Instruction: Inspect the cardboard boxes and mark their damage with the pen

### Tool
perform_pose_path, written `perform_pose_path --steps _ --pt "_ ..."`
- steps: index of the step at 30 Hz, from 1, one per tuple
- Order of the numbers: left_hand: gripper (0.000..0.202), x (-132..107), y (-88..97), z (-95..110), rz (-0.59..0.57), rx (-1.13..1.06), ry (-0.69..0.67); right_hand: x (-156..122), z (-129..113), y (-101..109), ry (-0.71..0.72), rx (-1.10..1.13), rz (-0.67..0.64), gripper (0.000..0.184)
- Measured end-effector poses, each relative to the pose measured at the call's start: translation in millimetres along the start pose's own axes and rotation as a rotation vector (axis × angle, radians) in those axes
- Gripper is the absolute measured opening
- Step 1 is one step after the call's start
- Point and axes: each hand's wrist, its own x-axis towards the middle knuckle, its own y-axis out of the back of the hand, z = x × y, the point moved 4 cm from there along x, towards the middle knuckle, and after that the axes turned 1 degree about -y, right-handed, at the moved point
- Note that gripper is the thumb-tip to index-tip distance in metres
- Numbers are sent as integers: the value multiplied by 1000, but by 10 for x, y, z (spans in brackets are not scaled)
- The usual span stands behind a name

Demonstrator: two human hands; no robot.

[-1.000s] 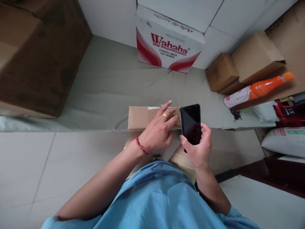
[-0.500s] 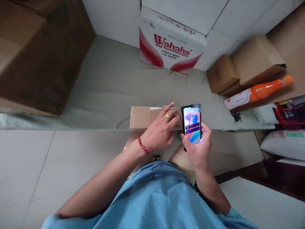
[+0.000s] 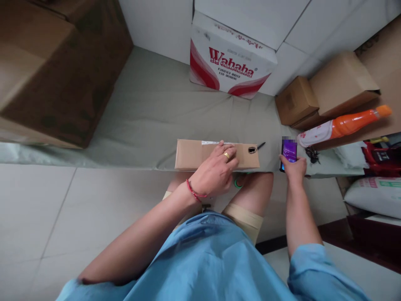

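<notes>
A small brown cardboard box (image 3: 189, 155) lies along the front edge of the cloth-covered surface, with a white label on top and a dark oval hole near its right end. My left hand (image 3: 215, 169), wearing a gold ring and a red bracelet, is closed against the box, its bent fingers over the top. Off to the right, my right hand (image 3: 296, 167) grips a smartphone (image 3: 288, 151) with a lit purple screen, low over the surface. The phone's lower part is partly hidden by the thumb. A thin black pen-like stick (image 3: 261, 145) lies just beyond the box's right end.
A white-and-red Wahaha water carton (image 3: 232, 62) stands against the wall. Large brown cartons (image 3: 53, 79) occupy the left. At right are smaller boxes (image 3: 296, 100), an orange bottle (image 3: 351, 124) lying tilted, keys (image 3: 312, 154) and a white sack (image 3: 372, 192).
My right hand has carried the phone right, away from the box and down toward the surface. My left hand's spread fingers have curled in on the box. The view has shifted slightly.
</notes>
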Motion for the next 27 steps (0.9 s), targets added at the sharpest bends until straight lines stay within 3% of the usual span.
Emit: perform_pose_path --steps 5,12,15,19,22,25,27 --pt "33 0 8 2 22 3 -11 276 122 -20 -222 -132 -32 87" --pt "32 -18 -7 -12 65 -13 -26 366 183 -168 -243 -213 -96 94" --pt "30 -34 16 -43 166 -78 -50 357 166 -221 -218 -217 -96 88" --pt "30 -33 168 -29 359 -196 -89 256 81 -202 -104 -174 -43 79" --pt "28 -43 337 63 414 -184 -120 37 49 -123 6 -125 40 67" --pt "27 -124 479 83 357 -66 -84 -338 62 -5 177 9 166 46" --pt "42 -214 514 -20 228 79 34 -640 91 74 291 148 225 34"
